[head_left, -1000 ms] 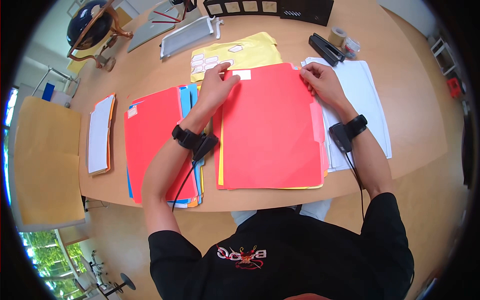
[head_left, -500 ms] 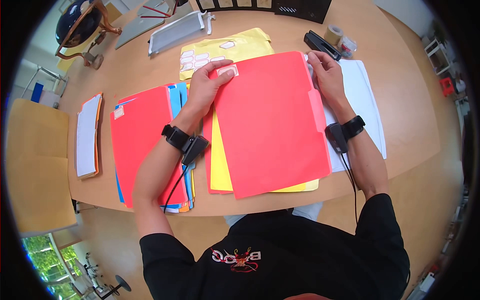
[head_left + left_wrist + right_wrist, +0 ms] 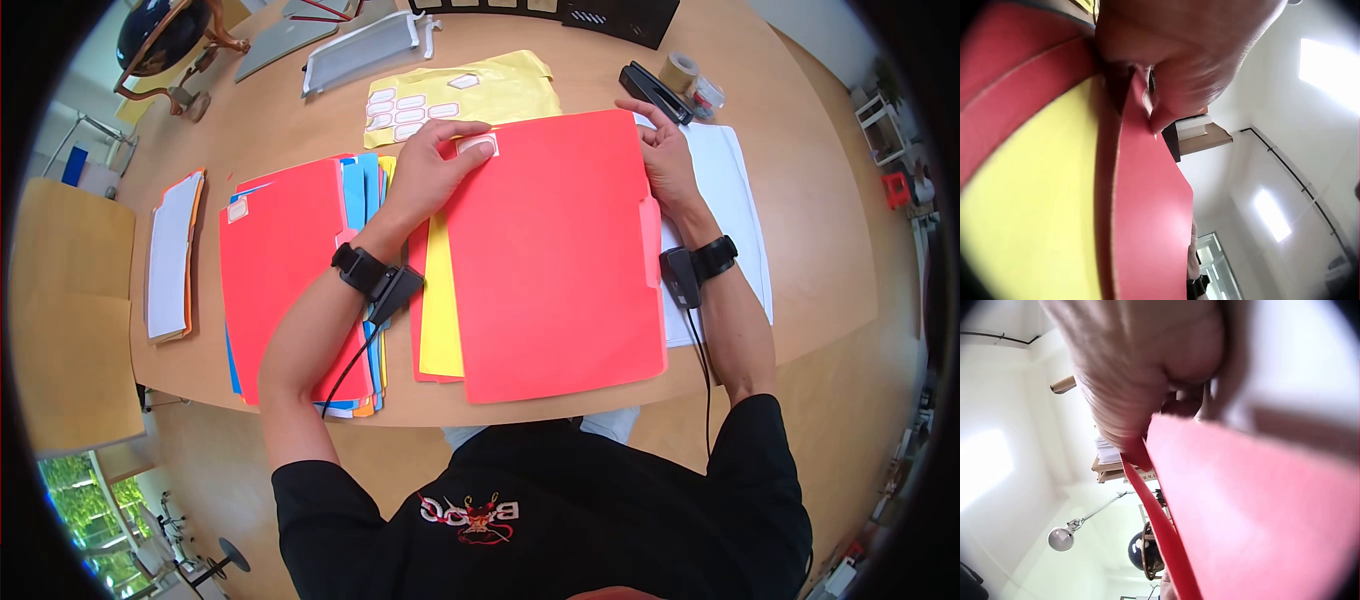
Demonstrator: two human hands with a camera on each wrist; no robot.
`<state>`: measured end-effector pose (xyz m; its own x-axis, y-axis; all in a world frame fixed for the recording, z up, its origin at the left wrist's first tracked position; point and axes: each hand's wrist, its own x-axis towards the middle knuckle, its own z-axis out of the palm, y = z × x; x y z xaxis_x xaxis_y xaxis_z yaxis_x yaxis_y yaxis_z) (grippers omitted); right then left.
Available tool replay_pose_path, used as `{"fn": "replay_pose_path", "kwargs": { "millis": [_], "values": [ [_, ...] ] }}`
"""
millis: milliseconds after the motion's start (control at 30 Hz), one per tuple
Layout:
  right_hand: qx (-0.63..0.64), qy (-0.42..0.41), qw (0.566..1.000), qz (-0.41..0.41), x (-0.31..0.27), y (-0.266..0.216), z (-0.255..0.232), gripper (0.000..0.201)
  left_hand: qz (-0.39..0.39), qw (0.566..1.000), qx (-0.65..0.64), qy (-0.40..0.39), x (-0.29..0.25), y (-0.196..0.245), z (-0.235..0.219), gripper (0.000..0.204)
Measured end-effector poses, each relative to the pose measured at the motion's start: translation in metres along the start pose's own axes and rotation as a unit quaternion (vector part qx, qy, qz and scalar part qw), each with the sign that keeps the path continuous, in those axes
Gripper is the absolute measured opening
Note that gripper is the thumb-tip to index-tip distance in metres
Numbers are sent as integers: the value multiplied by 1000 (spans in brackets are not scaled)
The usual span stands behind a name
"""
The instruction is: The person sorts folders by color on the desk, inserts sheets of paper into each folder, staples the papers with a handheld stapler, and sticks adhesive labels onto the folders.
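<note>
A red folder [image 3: 550, 250] lies over the middle pile, raised a little at its far edge. My left hand [image 3: 440, 165] pinches its top left corner, thumb on a white label [image 3: 478, 145]; in the left wrist view the fingers [image 3: 1179, 56] clamp the red folder [image 3: 1147, 219] above a yellow folder [image 3: 1035, 206]. My right hand [image 3: 668, 150] grips the top right corner, and in the right wrist view the fingers [image 3: 1141, 362] curl round the red folder's edge [image 3: 1260, 512]. Under it show a yellow folder [image 3: 440, 300] and another red one [image 3: 418, 310].
A second pile topped by a red folder [image 3: 285, 270] lies to the left, white sheets [image 3: 735, 200] to the right. A yellow label sheet [image 3: 470, 95], stapler [image 3: 655, 92] and tape roll [image 3: 680, 70] sit beyond. An orange folder with paper [image 3: 170, 255] is far left.
The top red folder came up off the pile, swung askew, and now sits squared and shifted right, baring the yellow folder beneath. Both hands have kept their hold on its far corners.
</note>
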<state>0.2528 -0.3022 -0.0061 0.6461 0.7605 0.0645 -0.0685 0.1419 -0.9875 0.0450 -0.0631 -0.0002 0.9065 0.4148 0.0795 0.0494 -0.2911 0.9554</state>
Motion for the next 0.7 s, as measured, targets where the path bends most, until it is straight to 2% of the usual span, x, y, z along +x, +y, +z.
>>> {"fn": "replay_pose_path", "kwargs": {
  "millis": [67, 133, 200, 333, 367, 400, 433, 500, 600, 633, 667, 700],
  "values": [
    [-23, 27, 999, -19, -1, -3, 3, 53, 119, 974, 181, 74, -2, 1, 3, 32],
    [-19, 30, 999, -23, 0, 0, 2, 54, 126, 969, 198, 77, -3, 5, 3, 36],
    [-16, 35, 999, -28, 0, 0, 2, 55, 52, 997, 46, 38, -3, 12, 3, 26],
    [-48, 39, 997, -39, 1, 1, 2, 50, 58, 998, 20, 27, -3, 11, 9, 22],
    [-68, 26, 996, -46, 0, 2, 1, 47, 76, 996, -44, 34, -1, 3, 11, 21],
    [-70, 29, 996, -50, 0, 2, 2, 47, 97, 988, -108, 43, 3, -4, 11, 20],
    [-91, 36, 994, -40, 0, -1, 5, 44, 102, 988, -110, 41, 6, -2, 8, 20],
    [-152, 33, 987, -30, 0, 3, 0, 35, 15, 968, -246, 46, 6, 0, 2, 15],
    [-267, 78, 961, -4, -2, -6, 10, 34, -13, 947, -320, 24, 16, -28, -14, 11],
    [-272, 74, 959, -13, 2, 4, 3, 38, -41, 934, -350, 54, 15, -27, -13, 9],
    [-274, 75, 959, -14, 0, -4, 2, 38, -40, 934, -351, 52, 18, -36, -12, 9],
    [-340, 91, 936, 22, -1, -17, -1, 39, 103, 938, -326, 54, 26, -53, -12, 9]
  ]
}}
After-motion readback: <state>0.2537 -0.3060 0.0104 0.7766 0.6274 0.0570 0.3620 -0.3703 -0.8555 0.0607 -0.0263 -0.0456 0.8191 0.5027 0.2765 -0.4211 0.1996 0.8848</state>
